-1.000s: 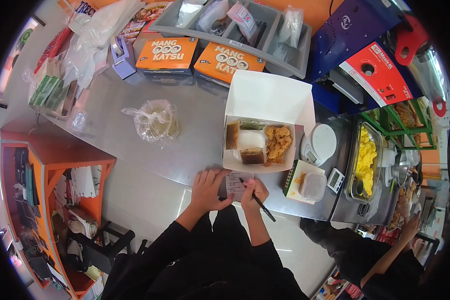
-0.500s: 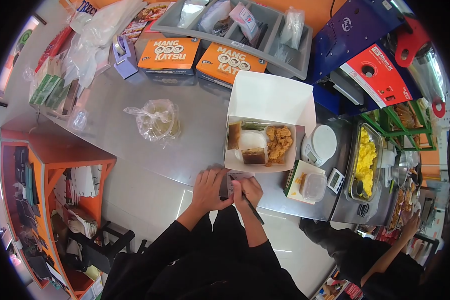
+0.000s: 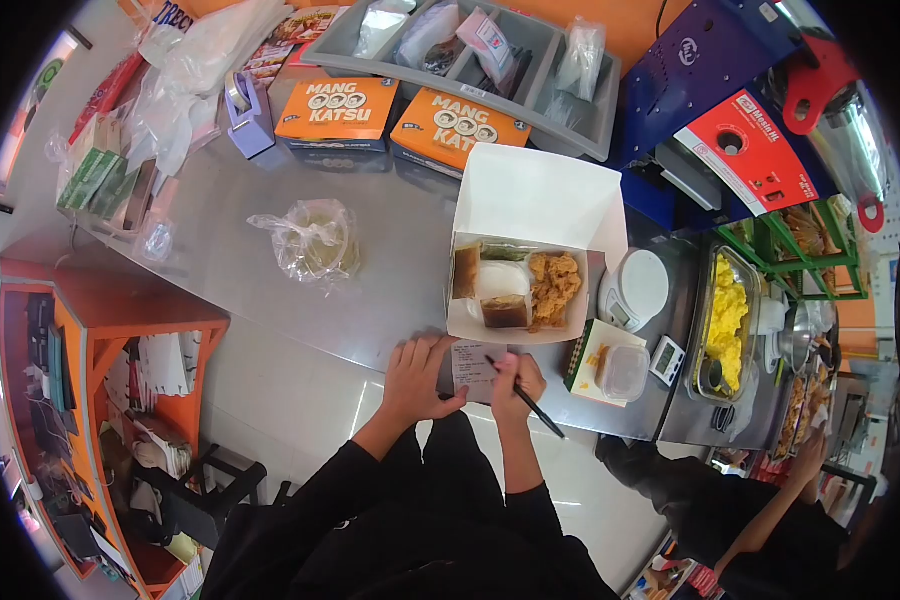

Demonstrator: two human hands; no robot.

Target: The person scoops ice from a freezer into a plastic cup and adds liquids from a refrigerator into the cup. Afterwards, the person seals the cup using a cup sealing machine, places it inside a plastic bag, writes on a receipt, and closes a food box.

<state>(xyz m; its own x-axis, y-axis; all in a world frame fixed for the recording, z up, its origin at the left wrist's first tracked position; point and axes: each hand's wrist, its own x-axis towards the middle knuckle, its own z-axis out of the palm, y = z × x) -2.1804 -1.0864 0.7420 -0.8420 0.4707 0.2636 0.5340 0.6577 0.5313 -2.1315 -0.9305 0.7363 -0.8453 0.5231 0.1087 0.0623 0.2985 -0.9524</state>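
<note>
A small printed paper slip (image 3: 470,372) lies at the front edge of the metal table, between my two hands. My left hand (image 3: 417,380) rests flat beside it, fingers stretched out and the thumb at the slip's lower left edge. My right hand (image 3: 518,384) is closed around a black pen (image 3: 540,412), its tip over the right side of the slip. Just beyond stands an open white food box (image 3: 535,190), with fried chicken (image 3: 554,288), white rice (image 3: 504,280) and browned pieces in its compartments.
Left of the box sits a knotted plastic bag (image 3: 315,243). Two orange cartons (image 3: 336,108) and a grey divided tray (image 3: 460,85) line the back. On the right are a white scale (image 3: 638,285), a small timer (image 3: 668,360) and a dish of yellow food (image 3: 730,320). A co-worker (image 3: 740,510) stands at right.
My right hand has moved right and away from the slip's middle, tilting the pen and uncovering more of the print. My left hand stays nearly still.
</note>
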